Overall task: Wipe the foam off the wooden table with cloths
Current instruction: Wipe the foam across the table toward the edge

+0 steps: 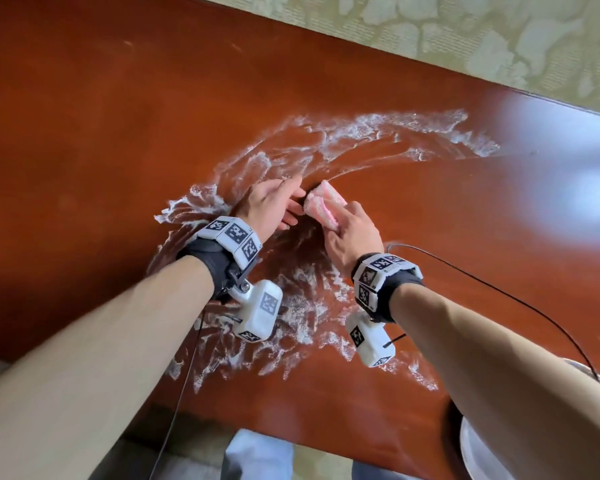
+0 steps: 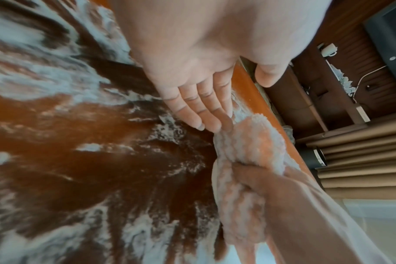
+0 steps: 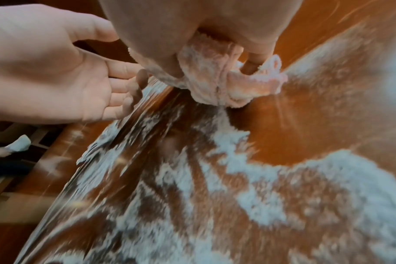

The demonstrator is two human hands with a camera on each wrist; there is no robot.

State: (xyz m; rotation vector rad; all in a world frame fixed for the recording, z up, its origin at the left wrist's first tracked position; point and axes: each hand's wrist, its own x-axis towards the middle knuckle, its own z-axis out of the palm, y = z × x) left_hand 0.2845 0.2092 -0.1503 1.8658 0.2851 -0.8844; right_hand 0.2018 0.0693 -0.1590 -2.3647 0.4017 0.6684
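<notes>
Bare forearms fill the lower head view, nearest the camera, each with a tagged wrist band. Beneath them the reddish wooden surface (image 1: 84, 116) spreads across most of the frame, and white foam (image 1: 361, 133) arcs over it from about 8 o'clock, through the middle, up to 2 o'clock, with more streaks toward 6 o'clock.

Next in size, the left hand (image 1: 274, 202) lies open with straight fingers, its fingertips at the end of the cloth. The right hand (image 1: 352, 233) grips the pink-and-white cloth (image 1: 324, 204), fingers curled round it.

Smallest, the cloth is rolled or bunched, at the centre of the head view, its long axis running from 11 o'clock to 5 o'clock, free end toward 11.

Only the left wrist view shows the straight left fingers (image 2: 201, 107) reaching the cloth (image 2: 249, 142); only the right wrist view shows the cloth's (image 3: 215, 71) foam-coated underside hanging over the surface, and whether it touches there I cannot tell.
</notes>
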